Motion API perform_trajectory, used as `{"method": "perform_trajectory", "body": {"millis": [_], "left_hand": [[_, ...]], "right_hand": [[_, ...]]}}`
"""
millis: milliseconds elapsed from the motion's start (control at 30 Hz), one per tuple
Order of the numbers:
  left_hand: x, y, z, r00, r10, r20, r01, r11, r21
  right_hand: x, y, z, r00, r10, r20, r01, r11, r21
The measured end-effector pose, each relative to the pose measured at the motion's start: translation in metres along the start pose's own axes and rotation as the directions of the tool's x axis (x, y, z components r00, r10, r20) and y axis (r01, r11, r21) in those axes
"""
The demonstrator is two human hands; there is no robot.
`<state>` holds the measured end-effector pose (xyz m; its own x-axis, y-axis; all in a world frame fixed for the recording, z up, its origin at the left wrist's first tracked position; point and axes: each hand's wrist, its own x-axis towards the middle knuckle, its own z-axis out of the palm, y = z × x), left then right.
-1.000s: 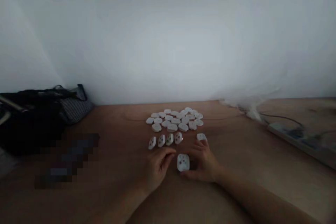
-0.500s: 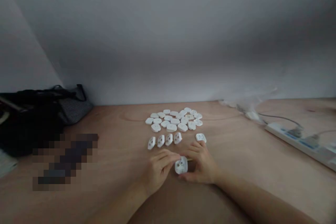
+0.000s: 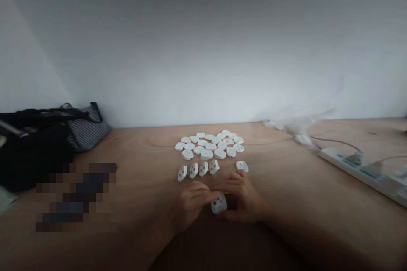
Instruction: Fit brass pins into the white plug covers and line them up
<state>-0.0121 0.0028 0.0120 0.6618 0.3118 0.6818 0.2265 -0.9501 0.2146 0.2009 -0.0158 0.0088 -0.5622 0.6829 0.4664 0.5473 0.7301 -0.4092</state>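
My right hand (image 3: 243, 198) grips a small white plug adapter (image 3: 219, 204) from the right, just above the table. Dark holes show on the adapter's near face, and a bit of brass shows behind it. My left hand (image 3: 192, 203) is closed, its fingertips on the adapter's upper left edge. Beyond my hands several similar adapters stand on edge in a short row (image 3: 203, 169), holes facing me. Another white piece (image 3: 242, 166) lies flat just past my right fingertips. Farther back lies a cluster of white pieces (image 3: 206, 154).
A black bag (image 3: 34, 148) with a striped part stands at the left, near a pixelated dark item (image 3: 79, 194). To the right a white power strip (image 3: 365, 173) holds plugs with cables. Clear plastic wrap (image 3: 302, 129) lies by the wall (image 3: 203, 51) at the table's back.
The adapter has tilted slightly in my hands, and my left fingers reach farther over its top edge. The row and cluster stay put; the view has shifted a little and the lower foreground looks darker.
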Motion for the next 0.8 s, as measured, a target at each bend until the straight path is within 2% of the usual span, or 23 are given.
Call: {"method": "perform_trajectory", "body": {"millis": [167,433,533,800], "left_hand": [[-0.0029,-0.0025,0.0039,0.998,-0.048,-0.038,0.048,0.999,-0.01],[-0.0063,-0.0036,0.0085,0.976,-0.199,-0.09,0.196,0.979,-0.05],[-0.0055,-0.003,0.0072,0.982,-0.182,-0.047,0.181,0.983,-0.02],[-0.0039,-0.0006,0.0047,0.998,-0.054,0.042,0.052,0.998,0.046]], "right_hand": [[-0.0014,0.0031,0.0029,1.0,-0.002,-0.018,0.002,1.0,0.007],[-0.0041,0.006,0.0043,0.999,0.036,-0.015,-0.036,0.999,0.022],[-0.0049,0.0061,0.0049,0.999,0.041,-0.023,-0.041,0.999,0.024],[-0.0046,0.007,0.007,0.996,0.016,-0.09,-0.012,0.999,0.051]]}}
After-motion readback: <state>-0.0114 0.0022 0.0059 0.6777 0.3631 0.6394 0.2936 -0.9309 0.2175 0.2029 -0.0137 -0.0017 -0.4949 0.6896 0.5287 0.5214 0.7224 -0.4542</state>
